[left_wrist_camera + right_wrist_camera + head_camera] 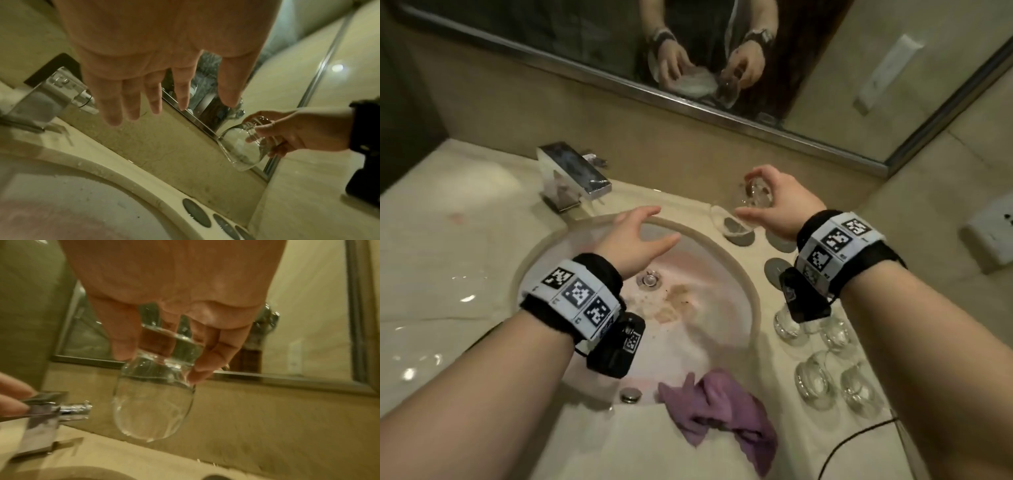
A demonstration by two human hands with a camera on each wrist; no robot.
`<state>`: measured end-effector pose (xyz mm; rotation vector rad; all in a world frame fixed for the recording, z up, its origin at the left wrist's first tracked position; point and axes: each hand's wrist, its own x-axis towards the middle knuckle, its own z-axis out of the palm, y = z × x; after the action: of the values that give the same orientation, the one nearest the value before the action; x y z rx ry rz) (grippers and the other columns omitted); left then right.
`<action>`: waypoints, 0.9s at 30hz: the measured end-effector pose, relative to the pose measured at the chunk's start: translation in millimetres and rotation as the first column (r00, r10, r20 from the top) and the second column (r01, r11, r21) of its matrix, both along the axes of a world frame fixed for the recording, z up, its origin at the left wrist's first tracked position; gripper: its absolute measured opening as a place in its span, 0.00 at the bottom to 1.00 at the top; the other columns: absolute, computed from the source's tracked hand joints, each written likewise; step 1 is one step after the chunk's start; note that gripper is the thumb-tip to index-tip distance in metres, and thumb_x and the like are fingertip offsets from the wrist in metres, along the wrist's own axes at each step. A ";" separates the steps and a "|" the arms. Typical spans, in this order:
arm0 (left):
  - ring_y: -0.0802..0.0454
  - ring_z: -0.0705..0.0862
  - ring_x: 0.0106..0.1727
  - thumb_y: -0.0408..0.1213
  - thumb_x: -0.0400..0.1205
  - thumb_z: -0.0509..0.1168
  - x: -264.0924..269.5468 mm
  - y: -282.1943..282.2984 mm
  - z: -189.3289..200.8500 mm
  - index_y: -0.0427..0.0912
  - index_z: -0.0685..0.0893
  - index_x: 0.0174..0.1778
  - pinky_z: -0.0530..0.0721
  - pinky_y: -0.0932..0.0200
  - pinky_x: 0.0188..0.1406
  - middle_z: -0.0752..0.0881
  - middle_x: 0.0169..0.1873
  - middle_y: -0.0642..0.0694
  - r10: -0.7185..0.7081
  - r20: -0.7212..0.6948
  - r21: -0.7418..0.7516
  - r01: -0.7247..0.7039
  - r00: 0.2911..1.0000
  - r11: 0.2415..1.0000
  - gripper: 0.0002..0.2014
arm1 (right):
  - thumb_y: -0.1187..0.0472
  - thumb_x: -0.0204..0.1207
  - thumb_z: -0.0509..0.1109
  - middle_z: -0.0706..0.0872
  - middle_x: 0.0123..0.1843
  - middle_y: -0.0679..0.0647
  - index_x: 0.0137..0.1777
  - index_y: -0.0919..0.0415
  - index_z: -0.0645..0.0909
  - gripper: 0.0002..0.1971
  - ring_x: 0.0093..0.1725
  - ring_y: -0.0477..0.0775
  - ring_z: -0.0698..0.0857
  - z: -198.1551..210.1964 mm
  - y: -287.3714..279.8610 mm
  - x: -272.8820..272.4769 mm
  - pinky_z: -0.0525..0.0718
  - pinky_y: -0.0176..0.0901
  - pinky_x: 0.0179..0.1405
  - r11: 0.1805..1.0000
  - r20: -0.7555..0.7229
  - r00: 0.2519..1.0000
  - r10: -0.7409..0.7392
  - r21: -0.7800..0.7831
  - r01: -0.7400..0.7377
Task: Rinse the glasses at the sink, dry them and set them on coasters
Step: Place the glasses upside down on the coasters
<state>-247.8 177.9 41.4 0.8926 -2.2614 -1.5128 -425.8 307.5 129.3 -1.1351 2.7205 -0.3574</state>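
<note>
Item: stemless glass (756, 196), clear, held mouth-down by its thick base in our right hand (780, 202); the fingers (207, 363) and thumb curl round the base and pinch it, as the right wrist view shows plainly; the glass hangs above the far right of the surface (465, 274), beside the sink (722, 270), over a row of round grey coasters (196, 212). Item: our left hand (635, 240), over the basin; its fingers (115, 100) straight and spread, holding nothing. Item: chrome faucet (575, 174) at the back of the basin; we see no water running. Item: four further glasses (825, 356), inverted, grouped on the surface to the right of the sink, near us; whether they are rinsed or wait their turn we cannot tell. Item: purple cloth (722, 407), crumpled on the near rim of the sink, untouched at this moment. Item: mirror (619, 51) on the wall behind, and a wall socket (993, 236) to the right. Progress, as we judge it: no glass yet stands on a coaster; several coasters lie bare; the held glass looks bound for one or freshly lifted, which of the two we cannot say; the greater part of the task appears to remain.
</note>
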 end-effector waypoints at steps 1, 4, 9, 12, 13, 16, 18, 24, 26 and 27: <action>0.49 0.69 0.74 0.49 0.78 0.68 -2.4 -3.5 -2.7 0.49 0.70 0.75 0.64 0.59 0.71 0.67 0.75 0.45 0.004 0.026 -0.049 -0.003 1.000 0.999 0.28 | 0.45 0.71 0.74 0.75 0.72 0.56 0.70 0.45 0.68 0.29 0.63 0.58 0.80 -3.5 -2.6 -5.8 0.78 0.47 0.60 0.999 -0.003 0.999 -0.036 0.007 0.036; 0.49 0.71 0.70 0.48 0.80 0.66 -19.7 -9.3 -5.9 0.49 0.74 0.71 0.65 0.59 0.70 0.67 0.73 0.46 -0.005 0.067 -0.108 0.012 0.998 0.994 0.24 | 0.47 0.71 0.76 0.75 0.72 0.55 0.71 0.47 0.66 0.31 0.61 0.58 0.81 -13.5 -6.6 -26.0 0.78 0.45 0.55 0.991 0.021 0.991 -0.135 0.011 0.134; 0.49 0.72 0.68 0.46 0.81 0.65 -62.3 -11.1 -11.9 0.48 0.77 0.67 0.64 0.63 0.66 0.67 0.72 0.45 -0.005 0.076 -0.125 0.014 0.997 0.992 0.19 | 0.46 0.68 0.77 0.77 0.70 0.56 0.71 0.48 0.65 0.34 0.58 0.59 0.83 -35.9 -13.9 -67.8 0.83 0.52 0.56 0.976 0.000 0.983 -0.186 0.113 0.185; 0.54 0.72 0.63 0.46 0.81 0.64 -83.9 -10.2 -16.9 0.49 0.77 0.66 0.63 0.64 0.61 0.67 0.72 0.46 0.000 0.071 -0.124 0.009 0.997 0.992 0.17 | 0.47 0.69 0.77 0.77 0.70 0.55 0.72 0.49 0.65 0.34 0.61 0.59 0.82 -54.2 -18.1 -92.5 0.79 0.47 0.54 0.971 0.006 0.983 -0.182 0.159 0.178; 0.55 0.72 0.62 0.46 0.81 0.64 -89.7 -9.6 -19.7 0.49 0.78 0.65 0.62 0.65 0.61 0.67 0.72 0.47 -0.001 0.072 -0.118 0.009 0.997 0.993 0.17 | 0.47 0.69 0.77 0.77 0.71 0.55 0.72 0.48 0.65 0.34 0.61 0.59 0.82 -60.2 -19.5 -99.9 0.79 0.47 0.54 0.969 0.013 0.984 -0.179 0.174 0.175; 0.52 0.72 0.67 0.46 0.81 0.64 -103.7 -7.3 -29.3 0.50 0.78 0.63 0.62 0.64 0.62 0.68 0.71 0.48 -0.007 0.099 -0.102 0.017 0.995 0.995 0.15 | 0.46 0.68 0.77 0.77 0.71 0.54 0.71 0.48 0.66 0.34 0.62 0.59 0.81 -78.4 -23.7 -121.0 0.80 0.50 0.59 0.968 0.031 0.985 -0.169 0.191 0.160; 0.50 0.71 0.69 0.46 0.81 0.64 -110.1 -6.6 -34.4 0.51 0.79 0.63 0.63 0.63 0.62 0.68 0.71 0.48 -0.008 0.131 -0.092 0.020 0.991 0.996 0.14 | 0.46 0.68 0.77 0.77 0.70 0.54 0.71 0.48 0.66 0.34 0.62 0.59 0.81 -89.6 -25.6 -132.7 0.80 0.49 0.58 0.971 0.040 0.987 -0.153 0.192 0.143; 0.49 0.72 0.69 0.46 0.81 0.65 -123.6 -9.0 -46.0 0.50 0.79 0.62 0.64 0.61 0.66 0.69 0.71 0.47 -0.009 0.181 -0.085 0.025 0.983 0.996 0.14 | 0.45 0.69 0.75 0.77 0.68 0.54 0.71 0.48 0.66 0.33 0.59 0.58 0.82 -112.4 -33.9 -149.7 0.80 0.48 0.53 0.973 0.047 0.992 -0.114 0.207 0.102; 0.48 0.72 0.70 0.46 0.81 0.65 -126.2 -8.4 -48.2 0.50 0.79 0.61 0.64 0.61 0.65 0.69 0.71 0.47 -0.019 0.190 -0.072 0.033 0.982 0.997 0.14 | 0.45 0.70 0.75 0.78 0.68 0.54 0.70 0.48 0.66 0.32 0.58 0.58 0.82 -116.9 -34.1 -152.4 0.80 0.47 0.53 0.974 0.044 0.993 -0.105 0.208 0.094; 0.48 0.72 0.70 0.46 0.81 0.65 -127.2 -8.3 -49.1 0.50 0.79 0.61 0.63 0.61 0.65 0.69 0.71 0.47 -0.023 0.195 -0.064 0.036 0.980 0.997 0.14 | 0.45 0.70 0.75 0.77 0.68 0.54 0.70 0.48 0.66 0.31 0.59 0.58 0.82 -118.7 -34.2 -153.4 0.80 0.46 0.52 0.974 0.042 0.994 -0.101 0.209 0.090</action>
<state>-375.0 169.6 -7.7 1.0319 -2.4569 -1.4072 -579.2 273.3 10.7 -0.9294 2.6963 -0.1104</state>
